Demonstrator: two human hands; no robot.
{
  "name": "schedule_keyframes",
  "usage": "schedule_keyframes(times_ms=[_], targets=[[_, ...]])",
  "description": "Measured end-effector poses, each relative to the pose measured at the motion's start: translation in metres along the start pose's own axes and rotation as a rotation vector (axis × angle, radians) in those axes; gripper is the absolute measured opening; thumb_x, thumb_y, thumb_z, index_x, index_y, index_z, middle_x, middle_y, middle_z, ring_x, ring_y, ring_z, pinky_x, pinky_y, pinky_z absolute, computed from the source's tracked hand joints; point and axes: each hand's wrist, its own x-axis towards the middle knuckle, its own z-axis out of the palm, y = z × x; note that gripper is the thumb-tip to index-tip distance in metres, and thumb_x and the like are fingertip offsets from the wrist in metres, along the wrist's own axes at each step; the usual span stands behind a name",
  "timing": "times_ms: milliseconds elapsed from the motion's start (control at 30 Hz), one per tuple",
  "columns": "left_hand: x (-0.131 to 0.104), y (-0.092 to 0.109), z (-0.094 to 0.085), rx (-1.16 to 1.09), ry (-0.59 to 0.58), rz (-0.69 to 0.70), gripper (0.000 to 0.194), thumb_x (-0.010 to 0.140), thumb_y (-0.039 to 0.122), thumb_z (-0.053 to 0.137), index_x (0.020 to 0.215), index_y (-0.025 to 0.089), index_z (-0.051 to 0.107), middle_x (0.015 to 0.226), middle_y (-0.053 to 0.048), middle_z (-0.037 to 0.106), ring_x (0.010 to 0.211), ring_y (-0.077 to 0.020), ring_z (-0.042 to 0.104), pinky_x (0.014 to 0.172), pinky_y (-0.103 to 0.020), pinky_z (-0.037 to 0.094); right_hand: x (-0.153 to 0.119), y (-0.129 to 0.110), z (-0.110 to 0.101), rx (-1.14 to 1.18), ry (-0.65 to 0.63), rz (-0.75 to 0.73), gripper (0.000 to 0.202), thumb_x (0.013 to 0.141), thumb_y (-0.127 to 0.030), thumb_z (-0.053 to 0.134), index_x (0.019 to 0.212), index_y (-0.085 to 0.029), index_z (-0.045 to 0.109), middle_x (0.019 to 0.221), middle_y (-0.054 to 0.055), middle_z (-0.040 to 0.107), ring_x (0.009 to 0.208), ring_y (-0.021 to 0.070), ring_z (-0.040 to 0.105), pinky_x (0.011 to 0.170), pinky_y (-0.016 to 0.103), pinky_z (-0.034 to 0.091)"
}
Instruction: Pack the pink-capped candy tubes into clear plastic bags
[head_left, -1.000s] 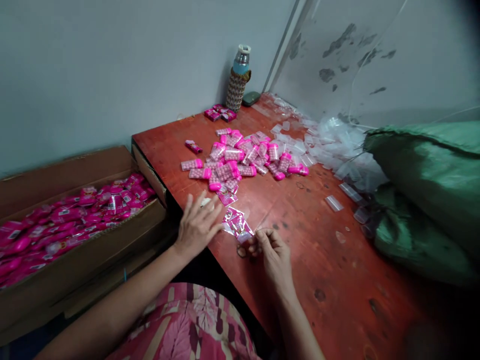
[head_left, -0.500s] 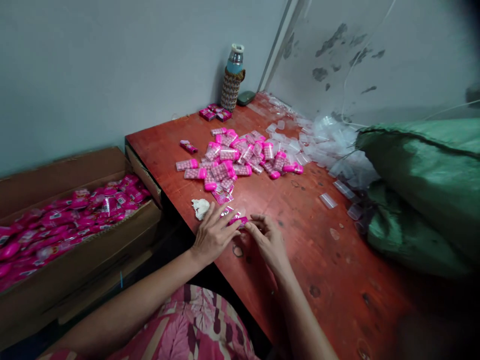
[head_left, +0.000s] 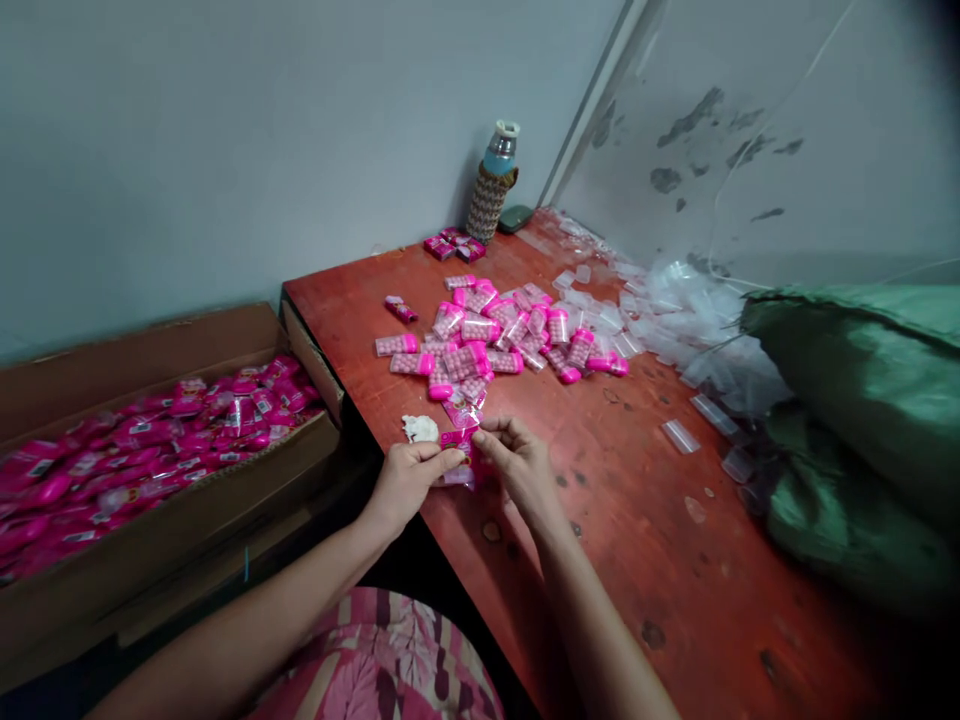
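Note:
A pink printed wrapper (head_left: pixel 459 462) with shiny clear parts is held just above the near edge of the red table. My left hand (head_left: pixel 405 485) pinches its left side between thumb and fingers. At its upper right corner, my right hand (head_left: pixel 521 470) grips it with thumb and forefinger. Just beyond my hands, another pink and clear wrapper (head_left: pixel 463 408) lies against a pile of clear candy containers with pink caps (head_left: pixel 480 328), filled with small pale pink balls. A crumpled white wad (head_left: pixel 420 429) sits close to my left hand.
To the left, a cardboard box (head_left: pixel 225 490) holds many pink packets (head_left: pixel 142 435). Clear plastic sleeves (head_left: pixel 637 310) spread across the table's right side beside a big green sack (head_left: pixel 862 400). A bottle in a knitted cover (head_left: pixel 491 190) stands at the back near small pink boxes (head_left: pixel 454 244).
My left hand has gone from spread fingers over the wrapper to a pinch on its left side. The wrapper is now turned more upright between both hands. The view has shifted slightly.

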Motion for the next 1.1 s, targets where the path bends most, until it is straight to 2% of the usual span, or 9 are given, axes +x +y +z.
schedule_keyframes(times_ms=[133,267,400,500,600,700,833,900,1100], targets=[[-0.004,0.009,-0.015,-0.006,0.044,-0.002,0.024,0.057,0.033,0.074,0.055,0.011,0.065,0.053,-0.002,0.06,0.056,-0.0144,0.058,0.057,-0.026,0.047,0.035,-0.019,0.005,-0.56,0.08,-0.19,0.026,0.078,-0.042,0.054,0.082,-0.018,0.063,0.069,0.002,0.064,0.062,0.0159,0.058,0.058,0.025,0.041],[-0.006,0.015,-0.024,-0.087,0.095,-0.058,0.025,0.055,0.032,0.076,0.054,0.01,0.064,0.055,-0.004,0.062,0.055,-0.0126,0.058,0.056,-0.024,0.047,0.072,-0.036,0.021,-1.063,0.235,-0.136,0.041,0.083,-0.05,0.041,0.089,-0.016,0.063,0.076,0.01,0.066,0.075,0.0245,0.061,0.064,0.031,0.041],[-0.004,0.017,-0.029,-0.131,0.108,-0.075,0.026,0.055,0.032,0.076,0.053,0.01,0.063,0.054,-0.003,0.061,0.052,-0.0109,0.056,0.053,-0.023,0.046,0.1,-0.036,0.045,-1.268,0.322,-0.004,0.058,0.079,-0.059,0.042,0.1,-0.007,0.058,0.091,0.022,0.063,0.084,0.0325,0.06,0.067,0.039,0.042],[0.0,0.019,-0.037,-0.149,0.122,-0.072,0.026,0.055,0.032,0.076,0.054,0.01,0.063,0.054,-0.003,0.061,0.052,-0.0107,0.056,0.052,-0.022,0.046,0.117,-0.03,0.053,-1.294,0.339,-0.024,0.054,0.078,-0.055,0.047,0.102,-0.008,0.058,0.098,0.022,0.059,0.09,0.0327,0.058,0.069,0.04,0.042],[0.002,0.021,-0.048,-0.214,0.155,-0.083,0.026,0.053,0.031,0.078,0.054,0.01,0.062,0.056,-0.003,0.062,0.053,-0.0112,0.057,0.053,-0.023,0.047,0.129,-0.023,0.05,-1.241,0.317,-0.175,0.04,0.076,-0.046,0.053,0.099,-0.014,0.06,0.104,0.018,0.056,0.097,0.0323,0.052,0.074,0.041,0.04],[0.006,0.024,-0.058,-0.304,0.17,-0.101,0.026,0.053,0.03,0.078,0.057,0.01,0.062,0.057,-0.003,0.063,0.052,-0.0111,0.057,0.052,-0.023,0.048,0.137,-0.017,0.042,-1.105,0.271,-0.328,0.029,0.073,-0.036,0.057,0.092,-0.015,0.062,0.101,0.015,0.057,0.094,0.0293,0.052,0.077,0.04,0.039],[0.013,0.03,-0.068,-0.424,0.164,-0.117,0.023,0.058,0.03,0.076,0.064,0.011,0.064,0.062,-0.003,0.065,0.055,-0.0113,0.059,0.051,-0.021,0.049,0.135,-0.011,0.037,-1.034,0.241,-0.388,0.025,0.075,-0.036,0.053,0.089,-0.016,0.06,0.095,0.009,0.061,0.089,0.0231,0.053,0.078,0.035,0.041],[0.017,0.034,-0.072,-0.468,0.156,-0.112,0.02,0.059,0.028,0.075,0.067,0.012,0.065,0.064,-0.003,0.066,0.058,-0.0118,0.06,0.053,-0.022,0.051,0.126,-0.011,0.037,-0.897,0.236,-0.372,0.027,0.076,-0.039,0.051,0.089,-0.016,0.059,0.089,0.006,0.062,0.081,0.0203,0.056,0.072,0.033,0.043],[0.026,0.045,-0.079,-0.521,0.136,-0.088,0.015,0.063,0.021,0.073,0.068,0.01,0.064,0.065,-0.003,0.066,0.058,-0.0113,0.062,0.059,-0.023,0.054,0.083,-0.018,0.037,-0.104,0.155,-0.18,0.022,0.071,-0.034,0.062,0.084,-0.019,0.054,0.076,0.0,0.061,0.065,0.0148,0.057,0.06,0.027,0.045]])
